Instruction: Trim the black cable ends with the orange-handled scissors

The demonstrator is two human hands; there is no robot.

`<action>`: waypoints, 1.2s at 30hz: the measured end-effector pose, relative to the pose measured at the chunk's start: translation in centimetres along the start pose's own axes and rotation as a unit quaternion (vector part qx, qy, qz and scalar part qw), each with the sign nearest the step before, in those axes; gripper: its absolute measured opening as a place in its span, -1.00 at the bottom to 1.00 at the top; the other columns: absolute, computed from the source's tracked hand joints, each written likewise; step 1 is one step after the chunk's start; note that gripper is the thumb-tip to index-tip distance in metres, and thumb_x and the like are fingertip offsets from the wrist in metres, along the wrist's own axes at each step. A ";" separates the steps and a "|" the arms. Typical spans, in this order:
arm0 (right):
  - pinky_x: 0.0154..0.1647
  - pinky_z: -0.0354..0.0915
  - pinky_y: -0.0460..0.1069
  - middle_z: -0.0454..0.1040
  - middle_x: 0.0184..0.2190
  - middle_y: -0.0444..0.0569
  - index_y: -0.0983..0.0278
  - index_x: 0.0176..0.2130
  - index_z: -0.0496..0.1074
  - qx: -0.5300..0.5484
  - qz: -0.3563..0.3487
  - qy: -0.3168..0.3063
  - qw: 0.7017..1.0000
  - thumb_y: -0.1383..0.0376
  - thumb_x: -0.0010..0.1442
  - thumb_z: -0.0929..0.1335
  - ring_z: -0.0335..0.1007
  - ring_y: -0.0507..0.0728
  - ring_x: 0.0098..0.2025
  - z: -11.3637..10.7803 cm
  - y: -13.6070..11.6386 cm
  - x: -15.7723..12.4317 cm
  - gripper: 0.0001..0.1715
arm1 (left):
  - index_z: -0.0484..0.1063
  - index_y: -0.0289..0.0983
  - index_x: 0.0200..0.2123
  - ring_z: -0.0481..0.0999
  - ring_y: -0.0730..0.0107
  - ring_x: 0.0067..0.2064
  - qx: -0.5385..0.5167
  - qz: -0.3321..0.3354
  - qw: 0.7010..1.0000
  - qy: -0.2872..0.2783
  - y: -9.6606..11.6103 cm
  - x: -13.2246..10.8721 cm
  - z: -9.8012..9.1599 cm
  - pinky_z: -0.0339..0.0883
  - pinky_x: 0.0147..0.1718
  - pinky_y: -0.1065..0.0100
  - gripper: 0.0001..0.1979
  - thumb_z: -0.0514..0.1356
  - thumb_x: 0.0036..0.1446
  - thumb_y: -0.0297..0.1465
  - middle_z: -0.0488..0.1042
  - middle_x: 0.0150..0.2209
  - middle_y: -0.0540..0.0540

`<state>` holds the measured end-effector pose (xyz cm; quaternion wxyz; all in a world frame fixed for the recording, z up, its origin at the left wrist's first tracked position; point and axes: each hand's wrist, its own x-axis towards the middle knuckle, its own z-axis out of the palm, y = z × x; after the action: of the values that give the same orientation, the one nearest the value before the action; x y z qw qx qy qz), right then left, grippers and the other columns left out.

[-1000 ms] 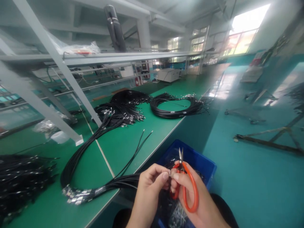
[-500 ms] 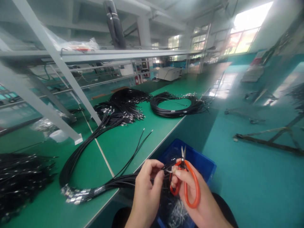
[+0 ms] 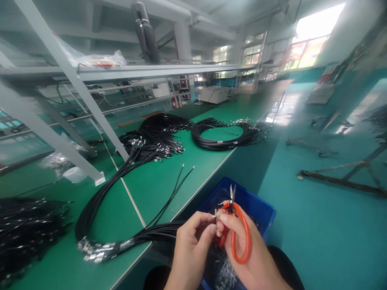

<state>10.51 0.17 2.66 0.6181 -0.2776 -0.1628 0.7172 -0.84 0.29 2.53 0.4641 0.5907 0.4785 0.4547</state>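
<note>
My right hand [image 3: 252, 249] is closed around scissors with orange handles [image 3: 248, 237]. Their slim blades point up and away, slightly apart. The thumb and forefinger of that same hand pinch at a small pale piece [image 3: 215, 213]. My left hand [image 3: 193, 245] has its thumb and fingers drawn together at this piece, nearly touching the right fingertips. A bundle of black cables [image 3: 163, 230] runs off the bench to behind my left hand; the cable end in its fingers is mostly hidden. Silvery tape [image 3: 99, 249] wraps the bundle's bend on the bench.
Below my hands stands a blue bin [image 3: 266, 213] with pale scraps [image 3: 225, 274] inside. On the green bench [image 3: 193, 187] lie a coiled cable ring [image 3: 223, 144], cable piles [image 3: 160, 139] and a dark cable heap [image 3: 30, 237]. A white shelf post [image 3: 99, 133] rises at left.
My left hand has moved slightly right and down, bringing its fingertips to the right hand's. The black cable ends seen between the hands are now covered. The scissors stay in my right hand.
</note>
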 end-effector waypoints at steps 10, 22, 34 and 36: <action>-0.60 0.05 -0.18 0.42 -0.47 -0.16 0.25 -0.21 0.27 -0.134 -0.066 0.062 0.987 0.38 -0.04 0.44 0.12 -0.08 -0.58 0.9 -0.5 0.9 -0.62 | 0.45 -0.31 -0.49 0.32 0.46 -0.45 -0.067 -0.037 0.997 0.023 -0.1 0.0 0.1 0.20 -0.43 0.50 -0.86 0.23 0.02 -0.36 0.42 -0.52 0.02; -0.26 0.34 -0.08 0.46 -0.24 -0.11 0.12 -0.14 0.23 -0.337 -0.234 0.041 0.911 0.37 0.07 0.36 0.39 0.08 -0.19 -2.0 0.5 0.8 -0.65 | 0.41 -0.35 -0.52 0.18 0.57 -0.56 -0.133 -0.070 0.988 0.022 -0.5 0.2 -0.1 0.08 -0.54 0.51 -0.83 0.26 -0.02 -0.35 0.32 -0.59 0.05; -0.38 0.37 -0.11 0.48 -0.38 -0.11 0.18 -0.16 0.30 -0.560 -0.519 0.028 0.645 0.49 0.03 0.31 0.43 0.06 -0.41 -2.8 1.3 1.4 -0.64 | 0.43 -0.33 -0.48 0.25 0.53 -0.53 -0.167 -0.066 0.983 0.026 -0.5 0.2 0.0 0.15 -0.52 0.50 -0.87 0.25 0.01 -0.38 0.35 -0.55 0.03; -0.39 0.37 -0.11 0.49 -0.37 -0.10 0.18 -0.16 0.31 -0.566 -0.504 0.033 0.652 0.50 0.03 0.31 0.44 0.06 -0.41 -3.4 1.5 1.3 -0.64 | 0.43 -0.33 -0.48 0.25 0.55 -0.54 -0.180 -0.062 0.981 0.032 -0.4 0.2 -0.2 0.15 -0.52 0.50 -0.88 0.24 0.02 -0.39 0.38 -0.54 0.02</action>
<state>11.26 0.81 -1.21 0.6126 -0.4724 -0.6313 0.0551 -1.09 0.57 2.18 0.5742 0.4520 0.4395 0.5223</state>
